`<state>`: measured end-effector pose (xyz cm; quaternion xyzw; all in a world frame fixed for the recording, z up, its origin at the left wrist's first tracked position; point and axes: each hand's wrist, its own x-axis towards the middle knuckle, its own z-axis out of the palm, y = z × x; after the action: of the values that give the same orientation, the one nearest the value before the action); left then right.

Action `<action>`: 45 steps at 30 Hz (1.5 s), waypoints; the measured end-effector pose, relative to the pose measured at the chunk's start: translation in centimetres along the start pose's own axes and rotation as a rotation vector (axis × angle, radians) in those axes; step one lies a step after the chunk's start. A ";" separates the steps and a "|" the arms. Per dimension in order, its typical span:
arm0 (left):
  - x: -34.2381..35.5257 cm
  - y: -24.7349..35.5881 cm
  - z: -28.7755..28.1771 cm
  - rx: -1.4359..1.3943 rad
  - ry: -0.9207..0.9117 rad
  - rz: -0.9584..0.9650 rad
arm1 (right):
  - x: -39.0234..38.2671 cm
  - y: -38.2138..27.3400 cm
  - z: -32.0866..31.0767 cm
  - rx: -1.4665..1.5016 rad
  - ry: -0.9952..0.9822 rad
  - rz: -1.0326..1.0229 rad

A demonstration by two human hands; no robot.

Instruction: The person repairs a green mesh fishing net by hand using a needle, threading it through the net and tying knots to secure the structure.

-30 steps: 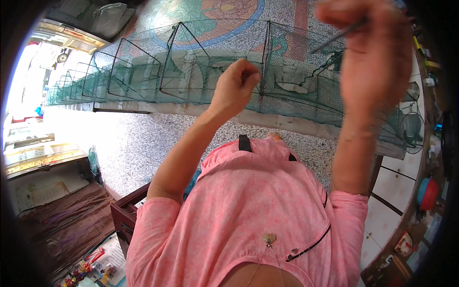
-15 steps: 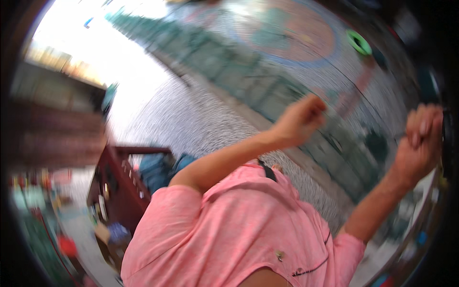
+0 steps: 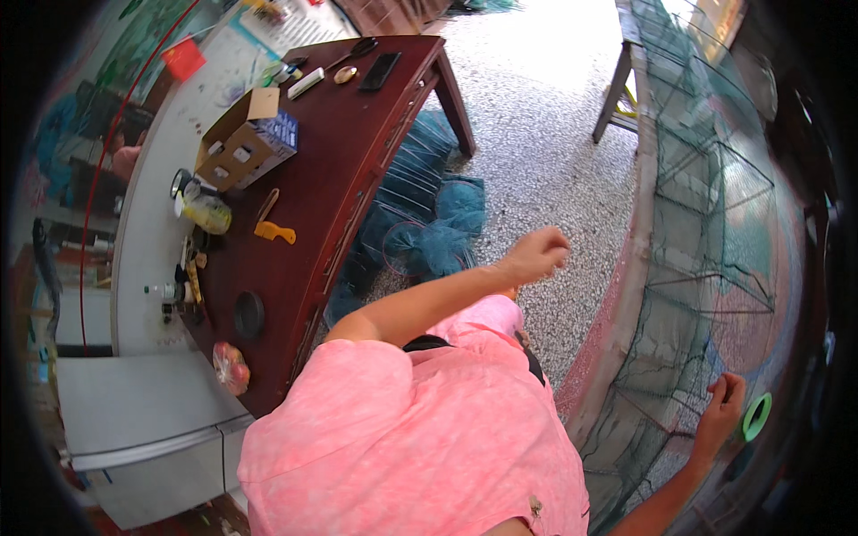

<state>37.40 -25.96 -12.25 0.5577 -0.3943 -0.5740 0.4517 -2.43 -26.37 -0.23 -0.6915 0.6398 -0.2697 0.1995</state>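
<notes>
View's swung round toward the dark red tabletop [image 3: 313, 201]; left hand [image 3: 534, 255] is loosely clenched above the speckled floor [image 3: 554, 170], right hand [image 3: 722, 411] by the green netting [image 3: 693, 223], can't tell if gripping anything.

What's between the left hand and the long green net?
The head view shows speckled floor, a pinkish strip, then the grey bench edge beside the net.

The palms of the bare left hand [image 3: 536, 256] and bare right hand [image 3: 722, 413] are hidden; contents are undetermined. The right forearm [image 3: 666, 497] is cut off below. The long green mesh net on dark wire frames [image 3: 684, 237] leaves the upper edge. The dark-red wooden desk [image 3: 335, 134] partly hides blue-green netting bundles [image 3: 458, 207].
</notes>
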 end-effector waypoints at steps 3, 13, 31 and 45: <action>-0.4 -2.2 -8.2 0.007 0.260 -0.028 | -0.2 0.0 0.6 -0.041 -0.009 -0.019; 3.7 -0.4 -34.1 0.290 0.930 -0.107 | -2.8 0.2 1.3 -0.315 0.226 0.201; 19.6 1.0 -53.9 1.145 0.996 -0.515 | -4.8 1.5 2.5 -0.642 0.469 0.473; 15.1 0.9 -50.1 1.197 0.921 -0.539 | -3.9 2.5 1.9 -0.690 0.458 0.489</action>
<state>87.86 -38.09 -18.97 0.9623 -0.2607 -0.0666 0.0392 -3.28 -22.91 -3.73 -0.4695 0.8633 -0.1320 -0.1302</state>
